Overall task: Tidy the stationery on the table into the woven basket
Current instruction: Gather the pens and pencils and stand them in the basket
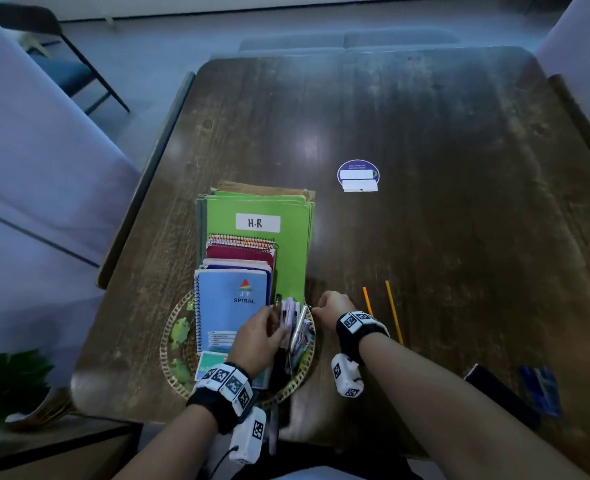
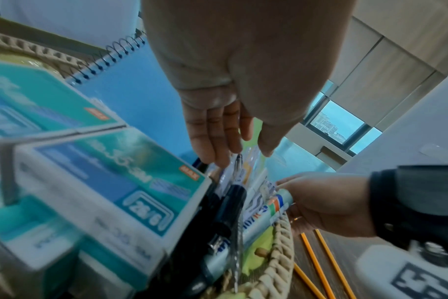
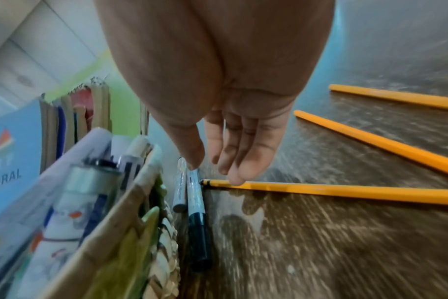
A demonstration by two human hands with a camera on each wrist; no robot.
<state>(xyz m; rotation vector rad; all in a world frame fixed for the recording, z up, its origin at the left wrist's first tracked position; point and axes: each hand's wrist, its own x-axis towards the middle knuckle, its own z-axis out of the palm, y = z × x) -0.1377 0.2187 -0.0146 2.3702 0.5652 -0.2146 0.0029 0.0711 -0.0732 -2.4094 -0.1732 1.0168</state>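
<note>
The woven basket (image 1: 170,368) near the table's front edge holds green folders (image 1: 286,216), spiral notebooks (image 1: 231,306), staple boxes (image 2: 102,182) and a bunch of pens and markers (image 1: 298,330). My left hand (image 1: 269,327) reaches into it, straight fingers (image 2: 212,141) touching the pens. My right hand (image 1: 321,303) hovers just outside the basket's right rim (image 3: 131,202), fingers relaxed. Its fingertips (image 3: 234,180) touch the end of a yellow pencil (image 3: 333,191). Two pens (image 3: 196,204) lie on the table against the basket wall under the thumb.
Two more yellow pencils (image 1: 394,311) lie right of my right hand. Blue pens (image 1: 543,389) and a dark flat object (image 1: 494,389) sit near the front right edge. A round sticker (image 1: 357,175) is on the wooden table (image 1: 459,168). A plant (image 1: 6,379) stands at lower left.
</note>
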